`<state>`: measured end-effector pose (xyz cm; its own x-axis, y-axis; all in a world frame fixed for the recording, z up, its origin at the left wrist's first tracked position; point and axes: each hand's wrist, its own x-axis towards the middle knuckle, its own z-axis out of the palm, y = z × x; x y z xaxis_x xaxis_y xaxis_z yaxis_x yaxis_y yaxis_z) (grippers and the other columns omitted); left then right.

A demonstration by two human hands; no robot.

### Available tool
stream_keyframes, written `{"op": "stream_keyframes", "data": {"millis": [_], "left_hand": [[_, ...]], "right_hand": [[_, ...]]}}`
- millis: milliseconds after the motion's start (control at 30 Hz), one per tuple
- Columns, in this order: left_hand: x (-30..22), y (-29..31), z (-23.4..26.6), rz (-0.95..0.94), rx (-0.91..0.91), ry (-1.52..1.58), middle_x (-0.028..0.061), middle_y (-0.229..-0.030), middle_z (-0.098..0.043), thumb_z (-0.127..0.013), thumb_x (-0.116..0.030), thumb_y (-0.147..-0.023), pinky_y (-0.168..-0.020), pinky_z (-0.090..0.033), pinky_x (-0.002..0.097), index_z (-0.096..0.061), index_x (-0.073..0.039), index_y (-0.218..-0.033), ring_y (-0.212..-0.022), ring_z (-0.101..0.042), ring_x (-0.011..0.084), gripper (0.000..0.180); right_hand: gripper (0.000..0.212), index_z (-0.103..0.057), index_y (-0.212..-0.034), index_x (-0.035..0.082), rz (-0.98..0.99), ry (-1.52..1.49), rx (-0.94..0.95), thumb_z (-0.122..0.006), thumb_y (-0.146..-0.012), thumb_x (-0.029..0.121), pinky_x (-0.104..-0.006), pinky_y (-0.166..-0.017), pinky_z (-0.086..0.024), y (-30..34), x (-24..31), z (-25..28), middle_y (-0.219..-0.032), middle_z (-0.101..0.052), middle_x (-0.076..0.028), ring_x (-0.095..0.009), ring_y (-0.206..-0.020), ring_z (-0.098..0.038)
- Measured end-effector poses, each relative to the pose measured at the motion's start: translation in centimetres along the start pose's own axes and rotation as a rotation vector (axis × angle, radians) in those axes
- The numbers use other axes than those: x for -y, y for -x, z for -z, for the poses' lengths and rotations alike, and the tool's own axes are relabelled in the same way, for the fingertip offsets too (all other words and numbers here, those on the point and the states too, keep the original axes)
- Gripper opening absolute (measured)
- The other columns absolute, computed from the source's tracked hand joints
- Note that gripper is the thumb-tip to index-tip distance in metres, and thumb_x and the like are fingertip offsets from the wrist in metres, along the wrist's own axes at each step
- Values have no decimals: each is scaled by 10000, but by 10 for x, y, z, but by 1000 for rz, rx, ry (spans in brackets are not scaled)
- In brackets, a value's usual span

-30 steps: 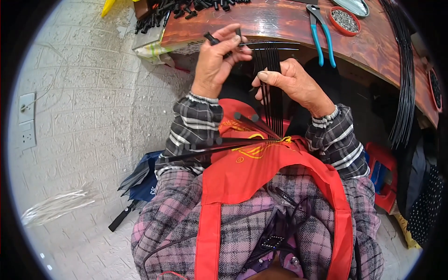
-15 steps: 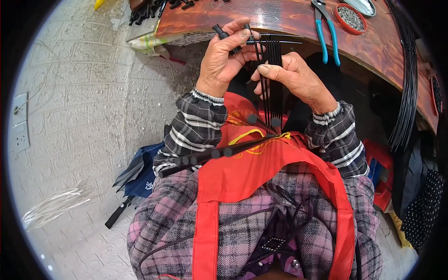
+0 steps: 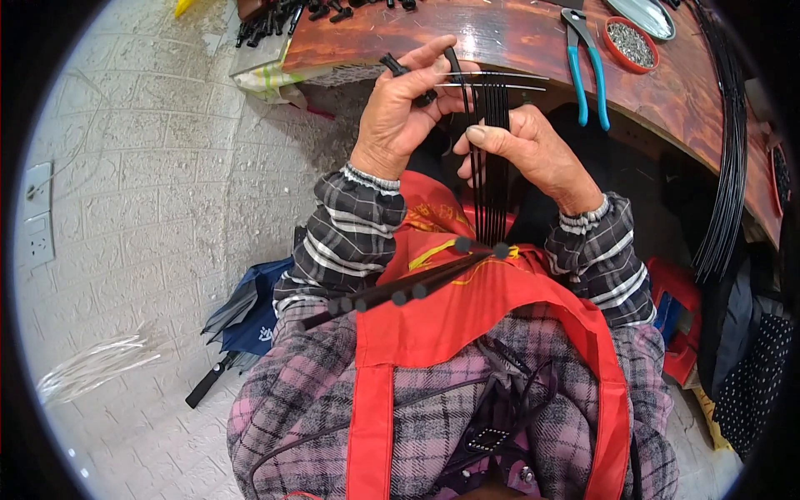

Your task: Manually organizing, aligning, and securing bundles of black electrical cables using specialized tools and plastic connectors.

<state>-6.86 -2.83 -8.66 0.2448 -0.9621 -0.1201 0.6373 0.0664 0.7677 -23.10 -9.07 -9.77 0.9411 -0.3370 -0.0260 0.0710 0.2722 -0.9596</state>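
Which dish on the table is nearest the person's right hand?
Nearest the right hand is the red dish of silvery pieces, by the pliers; the pale dish sits behind it, the dark-filled dish at the far right.

Bright light from outside the frame washes a pale wall (image 3: 133, 192) and flares white on a glossy worktop (image 3: 533, 33).
Deep shadow pools beneath the worktop's edge. The fingers (image 3: 498, 140) look fairly crisp; the near rod ends (image 3: 398, 297) appear soft. Fisheye distortion bows straight edges toward a dark, rounded rim, bright specks at lower left.
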Motion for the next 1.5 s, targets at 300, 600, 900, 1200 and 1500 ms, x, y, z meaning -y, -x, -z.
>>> {"op": "stream_keyframes", "data": {"millis": [300, 600, 900, 1200, 1500], "left_hand": [[0, 2, 10, -47, 116, -77, 129, -932, -570, -492, -31, -807, -694, -493, 313, -442, -35, -1169, -808, -568, 177, 366], [-1, 0, 6, -26, 41, 24, 92, -843, -567, -515, -26, -790, -628, -512, 326, -485, -26, -1120, -710, -581, 195, 331], [-1, 0, 6, 9, 15, -8, 140, -874, -578, -479, -37, -811, -633, -521, 311, -482, 7, -1106, -732, -590, 206, 297], [3, 1, 9, -19, 90, -32, 127, -870, -577, -484, 14, -785, -662, -525, 319, -468, 15, -1121, -775, -591, 215, 336], [6, -2, 9, -52, 174, -32, 143, -934, -573, -507, -20, -797, -751, -495, 327, -421, -36, -1179, -844, -577, 192, 392]], "right_hand": [[283, -602, -808, -18, 3, 9, -1, -503, -834, 246, -223, -577, -474, 1, 0, -2, -662, -605, -66, -110, -600, -581], [285, -604, -808, -11, 6, 37, 0, -491, -839, 249, -212, -579, -466, 2, -1, 0, -662, -608, -61, -103, -594, -578], [286, -604, -809, -9, -1, 42, -3, -488, -843, 250, -212, -578, -470, 2, -1, -1, -667, -610, -62, -104, -600, -582], [279, -595, -823, -10, 3, 32, -1, -489, -845, 246, -220, -586, -477, 2, 0, 0, -673, -605, -63, -115, -614, -588], [284, -603, -808, -12, -9, 39, -21, -488, -847, 244, -207, -579, -471, 3, 2, -1, -662, -609, -60, -101, -596, -581]]}}
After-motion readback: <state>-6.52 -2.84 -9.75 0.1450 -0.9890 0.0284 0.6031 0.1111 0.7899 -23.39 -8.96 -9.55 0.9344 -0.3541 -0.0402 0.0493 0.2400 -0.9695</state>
